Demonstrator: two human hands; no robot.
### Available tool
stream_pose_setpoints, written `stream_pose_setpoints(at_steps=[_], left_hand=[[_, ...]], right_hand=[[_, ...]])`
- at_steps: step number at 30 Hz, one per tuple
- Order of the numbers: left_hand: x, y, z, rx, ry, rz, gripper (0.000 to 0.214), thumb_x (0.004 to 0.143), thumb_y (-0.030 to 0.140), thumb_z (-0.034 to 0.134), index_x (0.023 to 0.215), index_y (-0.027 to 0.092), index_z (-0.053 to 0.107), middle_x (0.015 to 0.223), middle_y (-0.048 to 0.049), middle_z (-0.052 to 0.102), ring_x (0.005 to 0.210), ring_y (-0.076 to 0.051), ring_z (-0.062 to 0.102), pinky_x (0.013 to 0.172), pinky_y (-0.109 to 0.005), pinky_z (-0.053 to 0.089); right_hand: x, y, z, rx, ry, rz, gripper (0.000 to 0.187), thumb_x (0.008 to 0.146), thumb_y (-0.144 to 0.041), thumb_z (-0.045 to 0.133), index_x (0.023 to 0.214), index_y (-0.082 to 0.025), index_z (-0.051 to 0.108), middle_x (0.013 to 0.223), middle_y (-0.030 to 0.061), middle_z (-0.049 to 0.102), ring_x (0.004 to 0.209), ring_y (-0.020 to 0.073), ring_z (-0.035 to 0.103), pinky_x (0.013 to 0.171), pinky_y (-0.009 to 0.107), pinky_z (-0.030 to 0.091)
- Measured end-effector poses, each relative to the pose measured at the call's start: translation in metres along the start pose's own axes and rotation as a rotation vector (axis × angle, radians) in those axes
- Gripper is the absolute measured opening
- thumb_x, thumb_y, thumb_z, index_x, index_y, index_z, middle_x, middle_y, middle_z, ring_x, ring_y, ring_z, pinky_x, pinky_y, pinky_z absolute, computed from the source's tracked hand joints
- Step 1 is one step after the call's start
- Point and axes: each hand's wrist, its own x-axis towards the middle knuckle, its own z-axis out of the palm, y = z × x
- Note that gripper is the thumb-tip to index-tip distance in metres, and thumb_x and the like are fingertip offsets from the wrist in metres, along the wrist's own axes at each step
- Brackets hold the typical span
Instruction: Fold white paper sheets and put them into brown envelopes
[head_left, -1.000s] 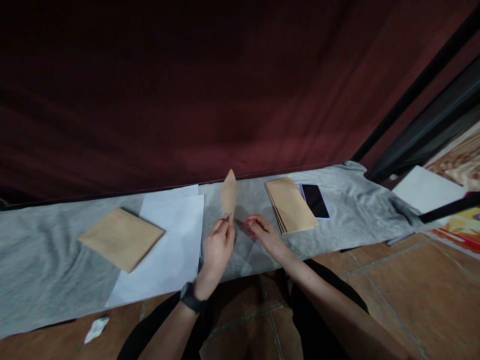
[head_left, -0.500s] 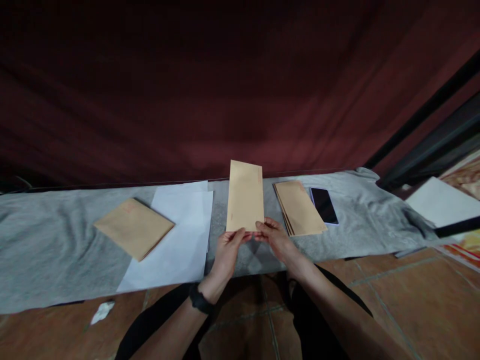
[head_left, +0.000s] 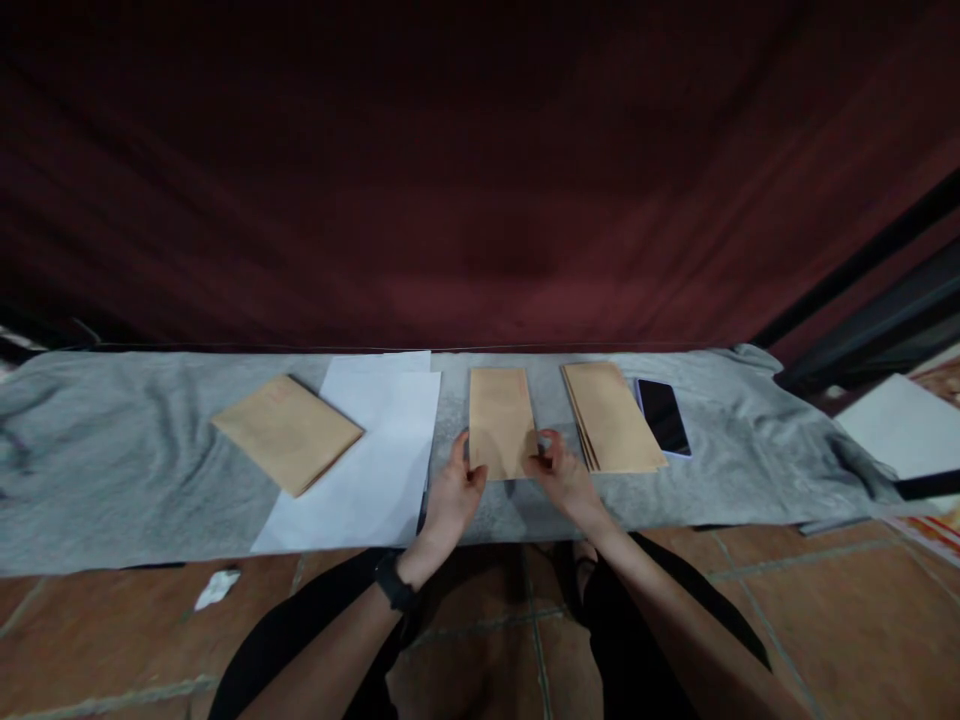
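A brown paper envelope (head_left: 501, 420) lies flat on the grey cloth in front of me, its short side towards me. At its near left corner is my left hand (head_left: 454, 492), thumb tip over the paper and index finger stretched along the outer left edge, the two apart. My right hand (head_left: 564, 480) is at the near right corner, thumb touching the paper and index finger bent away from the edge with a gap between them. The other fingers of both hands are partly hidden. To the right lies a small stack of similar brown envelopes (head_left: 615, 418).
White paper sheets (head_left: 375, 470) lie left of the envelope, partly under another brown envelope stack (head_left: 289, 435). A phone (head_left: 664, 416) rests beside the right stack. The grey cloth (head_left: 112, 460) covers a long narrow surface before a dark red curtain (head_left: 480, 220). Crumpled white paper (head_left: 217, 588) is on the tiled floor.
The envelope, earlier held up by its near edge in both hands, has come down flat onto the cloth. My hands have spread apart to its two near corners.
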Motion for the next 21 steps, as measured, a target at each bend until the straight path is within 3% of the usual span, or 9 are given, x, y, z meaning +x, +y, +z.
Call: stream_pose_setpoints(at_steps=[4,7,10,14,17,21], left_hand=[[-0.001,-0.001,-0.004,0.331,-0.099,-0.004,0.058,0.086,0.020,0.057,0.143,0.017,0.048,0.078,-0.0041,0.073,0.067,-0.022,0.070,0.059,-0.030,0.050],[0.000,0.001,-0.006,0.469,-0.159,-0.001,0.056,0.089,0.021,0.055,0.145,0.017,0.047,0.089,-0.0085,0.076,0.079,-0.025,0.073,0.069,-0.032,0.053],[-0.002,0.006,-0.009,0.594,-0.203,-0.006,0.054,0.092,0.023,0.053,0.145,0.019,0.048,0.099,-0.0114,0.077,0.086,-0.026,0.074,0.073,-0.033,0.054],[-0.007,0.016,-0.015,0.731,-0.199,0.017,0.038,0.096,0.029,0.050,0.132,0.022,0.061,0.096,-0.0109,0.077,0.082,-0.026,0.074,0.075,-0.036,0.054],[-0.006,0.021,-0.014,0.762,-0.142,0.191,0.034,0.101,0.030,0.041,0.120,0.020,0.067,0.106,-0.0126,0.075,0.097,-0.026,0.071,0.088,-0.040,0.053],[0.006,0.015,0.000,0.689,-0.183,0.489,0.046,0.104,0.033,0.032,0.142,0.016,0.052,0.144,-0.0129,0.057,0.138,-0.025,0.048,0.113,-0.043,0.039]], right_hand=[[-0.007,-0.006,-0.002,-0.239,0.017,-0.202,0.045,0.094,-0.027,0.052,0.140,-0.022,0.052,0.121,0.0144,0.065,0.114,0.0304,0.062,0.099,0.047,0.049],[-0.014,-0.011,0.004,-0.333,-0.078,-0.393,0.050,0.100,-0.029,0.043,0.150,-0.022,0.042,0.149,0.0138,0.050,0.139,0.0294,0.045,0.114,0.050,0.040],[-0.023,-0.012,0.013,-0.436,-0.189,-0.519,0.055,0.104,-0.034,0.040,0.157,-0.023,0.032,0.163,0.0088,0.032,0.150,0.0261,0.030,0.122,0.050,0.028],[-0.034,-0.008,0.018,-0.554,-0.239,-0.592,0.059,0.104,-0.038,0.042,0.158,-0.021,0.028,0.165,0.0104,0.024,0.151,0.0258,0.026,0.125,0.049,0.019],[-0.035,-0.005,0.019,-0.573,-0.241,-0.606,0.061,0.104,-0.040,0.043,0.159,-0.018,0.027,0.164,0.0128,0.024,0.152,0.0267,0.026,0.125,0.050,0.019],[-0.034,-0.002,0.020,-0.543,-0.231,-0.615,0.061,0.103,-0.043,0.047,0.155,-0.015,0.034,0.162,0.0154,0.031,0.150,0.0290,0.029,0.124,0.053,0.021]])
